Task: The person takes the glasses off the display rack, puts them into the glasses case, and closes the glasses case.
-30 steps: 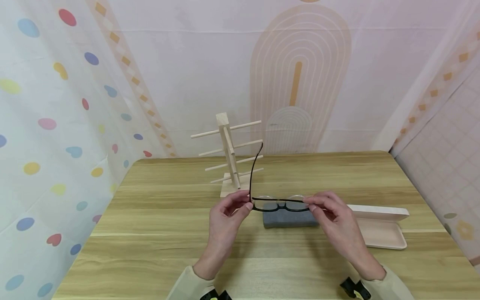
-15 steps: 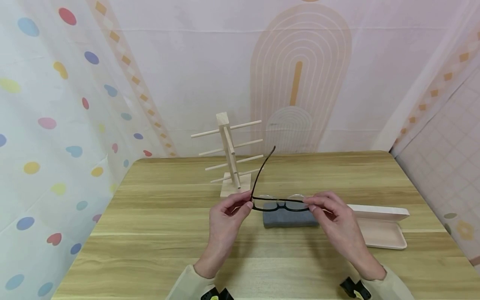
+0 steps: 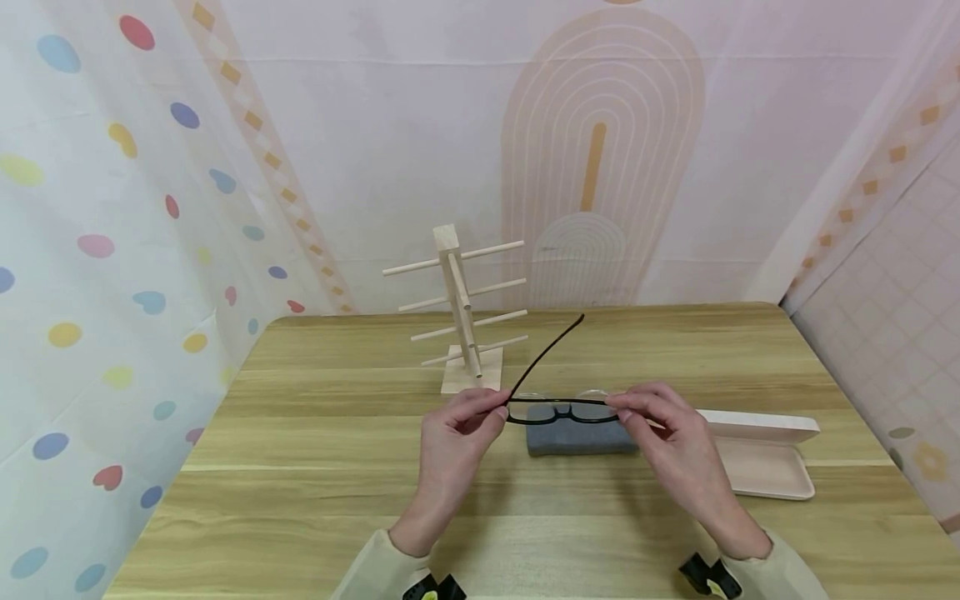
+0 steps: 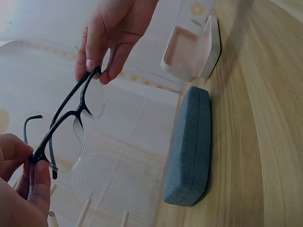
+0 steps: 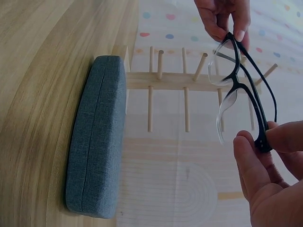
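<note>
Black-rimmed eyeglasses [image 3: 562,414] with clear lower lens edges are held up above the table between both hands. My left hand [image 3: 457,450] pinches the left end of the frame at the hinge between thumb and fingers. At the other end, my right hand [image 3: 671,442] pinches the right corner. The left temple arm [image 3: 546,354] slants inward, half folded, its tip up and to the right. In the head view the right temple lies folded along the front. Behind and below the glasses, a blue-grey fabric glasses case [image 5: 97,137] rests closed on the table.
A wooden glasses stand [image 3: 459,304] with several pegs rises at the back, left of the glasses. An open pale pink case [image 3: 761,467] lies right of my right hand. A patterned curtain [image 3: 390,150] hangs behind the wooden table [image 3: 300,467].
The left temple arm has swung inward to the right, from nearly upright to a slant across the frame. Both hands have stayed almost in place.
</note>
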Demonstrator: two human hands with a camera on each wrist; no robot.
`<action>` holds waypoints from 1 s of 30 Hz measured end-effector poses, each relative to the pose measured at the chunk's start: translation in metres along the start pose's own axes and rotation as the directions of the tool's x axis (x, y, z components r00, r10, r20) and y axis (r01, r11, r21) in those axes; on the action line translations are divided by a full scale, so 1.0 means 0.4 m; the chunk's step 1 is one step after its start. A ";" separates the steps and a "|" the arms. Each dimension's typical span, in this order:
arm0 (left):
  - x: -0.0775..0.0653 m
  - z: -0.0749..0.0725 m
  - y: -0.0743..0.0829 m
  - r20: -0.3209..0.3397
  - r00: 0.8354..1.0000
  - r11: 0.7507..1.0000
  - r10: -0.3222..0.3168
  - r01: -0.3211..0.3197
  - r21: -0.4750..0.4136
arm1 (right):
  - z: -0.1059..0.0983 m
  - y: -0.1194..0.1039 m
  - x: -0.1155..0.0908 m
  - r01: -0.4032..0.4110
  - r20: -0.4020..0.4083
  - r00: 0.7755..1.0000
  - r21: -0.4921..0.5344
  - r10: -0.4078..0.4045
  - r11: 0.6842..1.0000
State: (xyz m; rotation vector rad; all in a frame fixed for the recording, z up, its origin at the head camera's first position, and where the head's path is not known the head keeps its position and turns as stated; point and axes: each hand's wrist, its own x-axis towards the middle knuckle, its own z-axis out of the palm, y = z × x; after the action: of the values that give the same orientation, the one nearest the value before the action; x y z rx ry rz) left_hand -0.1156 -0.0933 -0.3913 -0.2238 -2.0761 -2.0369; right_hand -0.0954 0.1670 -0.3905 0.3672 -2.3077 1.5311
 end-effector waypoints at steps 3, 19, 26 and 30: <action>-0.001 0.001 -0.003 0.001 1.000 0.999 0.023 -0.023 0.023 | 0.000 -0.001 0.000 -0.004 -0.002 1.000 -0.007 0.004 1.000; -0.002 -0.005 -0.005 0.039 0.999 0.992 0.022 -0.026 0.125 | 0.001 -0.004 0.000 -0.030 -0.008 1.000 -0.021 0.030 0.999; 0.000 -0.004 -0.005 0.043 0.999 0.987 0.030 -0.036 0.155 | 0.002 -0.004 0.002 -0.038 -0.019 0.999 -0.011 0.038 0.999; 0.000 -0.004 -0.005 0.051 0.998 0.987 0.036 -0.043 0.153 | 0.003 -0.006 0.003 -0.042 -0.020 0.999 -0.003 0.041 0.999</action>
State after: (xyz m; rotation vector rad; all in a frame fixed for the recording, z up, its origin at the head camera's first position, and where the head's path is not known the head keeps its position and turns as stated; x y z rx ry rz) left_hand -0.1162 -0.0947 -0.3932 -0.2879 -2.2273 -1.8549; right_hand -0.0957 0.1650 -0.3885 0.3040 -2.3161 1.5437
